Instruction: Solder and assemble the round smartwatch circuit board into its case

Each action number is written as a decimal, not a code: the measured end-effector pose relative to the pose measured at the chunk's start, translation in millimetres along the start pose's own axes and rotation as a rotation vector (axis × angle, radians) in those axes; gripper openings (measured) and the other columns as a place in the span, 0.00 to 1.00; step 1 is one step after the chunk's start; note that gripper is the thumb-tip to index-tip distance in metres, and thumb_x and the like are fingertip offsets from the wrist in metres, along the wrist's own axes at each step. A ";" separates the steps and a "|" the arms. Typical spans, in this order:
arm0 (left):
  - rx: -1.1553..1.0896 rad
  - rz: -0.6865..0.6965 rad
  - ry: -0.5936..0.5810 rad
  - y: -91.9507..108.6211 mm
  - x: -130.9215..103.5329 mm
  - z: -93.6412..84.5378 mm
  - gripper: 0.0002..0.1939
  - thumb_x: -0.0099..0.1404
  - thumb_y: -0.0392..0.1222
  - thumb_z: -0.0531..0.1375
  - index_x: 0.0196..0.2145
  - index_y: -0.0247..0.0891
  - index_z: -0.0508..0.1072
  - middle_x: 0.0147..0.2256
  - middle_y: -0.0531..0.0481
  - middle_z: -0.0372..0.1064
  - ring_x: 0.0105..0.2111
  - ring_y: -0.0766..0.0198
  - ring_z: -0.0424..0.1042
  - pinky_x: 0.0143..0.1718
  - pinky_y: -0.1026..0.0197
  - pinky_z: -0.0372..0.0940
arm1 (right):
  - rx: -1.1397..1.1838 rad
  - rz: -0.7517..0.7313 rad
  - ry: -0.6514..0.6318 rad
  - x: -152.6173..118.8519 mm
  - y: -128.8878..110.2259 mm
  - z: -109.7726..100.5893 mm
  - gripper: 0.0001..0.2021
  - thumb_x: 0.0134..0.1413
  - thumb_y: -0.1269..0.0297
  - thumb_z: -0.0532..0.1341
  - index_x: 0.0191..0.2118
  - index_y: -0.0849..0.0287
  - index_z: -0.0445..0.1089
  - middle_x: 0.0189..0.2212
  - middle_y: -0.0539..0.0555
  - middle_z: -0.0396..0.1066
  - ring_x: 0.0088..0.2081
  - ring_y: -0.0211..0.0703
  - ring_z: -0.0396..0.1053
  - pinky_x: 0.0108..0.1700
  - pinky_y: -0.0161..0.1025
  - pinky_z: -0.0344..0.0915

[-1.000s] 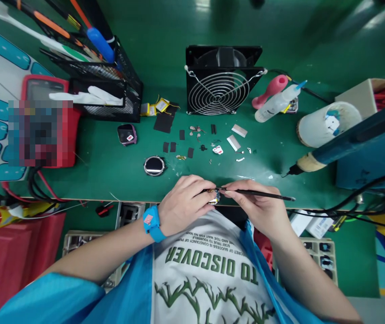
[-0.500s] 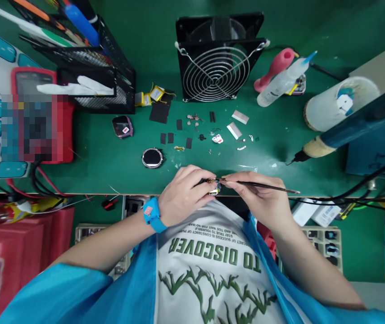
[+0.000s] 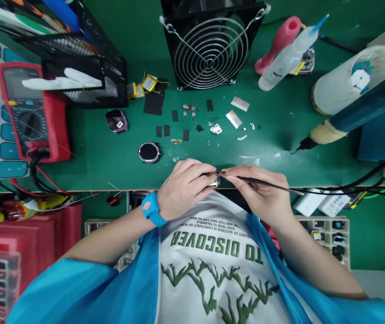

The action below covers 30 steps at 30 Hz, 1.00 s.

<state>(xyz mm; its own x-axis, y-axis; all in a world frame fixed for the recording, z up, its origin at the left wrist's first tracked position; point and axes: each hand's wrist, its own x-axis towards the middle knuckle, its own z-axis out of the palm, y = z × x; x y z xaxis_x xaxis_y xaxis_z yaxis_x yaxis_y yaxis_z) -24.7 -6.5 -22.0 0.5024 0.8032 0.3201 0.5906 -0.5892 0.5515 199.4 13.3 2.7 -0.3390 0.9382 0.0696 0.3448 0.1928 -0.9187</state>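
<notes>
At the bench's front edge, my left hand [image 3: 187, 189] is closed around a small opened round watch body [image 3: 215, 181], whose inside shows dark, white and yellow parts. Fingers cover much of it. My right hand [image 3: 263, 191] pinches thin black tweezers [image 3: 269, 183], their tips touching or very near the upper edge of the watch body. The contact point is too small to make out. Beyond my left hand, a round watch [image 3: 149, 152] with a dark screen lies face up. Small black pads [image 3: 186, 135], a gold-coloured part [image 3: 176, 141] and a white sticker piece [image 3: 215, 129] lie farther off.
A fan [image 3: 210, 58] stands at the back. To the left are a red multimeter [image 3: 33, 117], a mesh pen holder [image 3: 87, 67] and a purple-cased watch [image 3: 117, 121]. A soldering iron [image 3: 330, 128] points in from the right, near a clear bottle [image 3: 287, 63].
The camera view has shifted, so the bench things sit somewhat higher. Both hands keep their hold, with the tweezers still at the watch body.
</notes>
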 end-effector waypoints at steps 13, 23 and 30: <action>0.032 0.005 0.011 1.0 1.3 -0.5 0.08 0.75 0.44 0.62 0.45 0.36 0.75 0.47 0.43 0.79 0.47 0.56 0.73 0.48 0.53 0.68 | -0.006 -0.049 -0.038 3.1 0.4 -3.5 0.07 0.66 0.70 0.64 0.42 0.53 0.80 0.39 0.51 0.84 0.40 0.42 0.82 0.45 0.38 0.78; 0.060 0.004 -0.008 2.7 1.9 -1.2 0.09 0.76 0.45 0.60 0.45 0.37 0.75 0.47 0.43 0.78 0.46 0.56 0.74 0.47 0.52 0.67 | -0.016 -0.092 -0.047 3.3 0.6 -2.6 0.09 0.67 0.71 0.62 0.42 0.52 0.80 0.40 0.51 0.84 0.41 0.43 0.83 0.46 0.40 0.81; 0.127 0.049 -0.021 2.9 1.3 -1.9 0.08 0.76 0.44 0.61 0.46 0.38 0.76 0.48 0.44 0.79 0.47 0.56 0.74 0.48 0.52 0.67 | -0.017 -0.076 -0.043 4.0 1.4 -3.5 0.09 0.68 0.68 0.61 0.41 0.52 0.80 0.39 0.51 0.84 0.39 0.43 0.83 0.44 0.41 0.80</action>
<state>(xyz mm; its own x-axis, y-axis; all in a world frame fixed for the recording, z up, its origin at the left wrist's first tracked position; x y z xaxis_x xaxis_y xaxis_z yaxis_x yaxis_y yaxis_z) -23.5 -7.0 -18.5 0.5449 0.7721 0.3271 0.6398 -0.6350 0.4330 201.6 18.3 3.1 -0.4024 0.9073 0.1220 0.3310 0.2684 -0.9047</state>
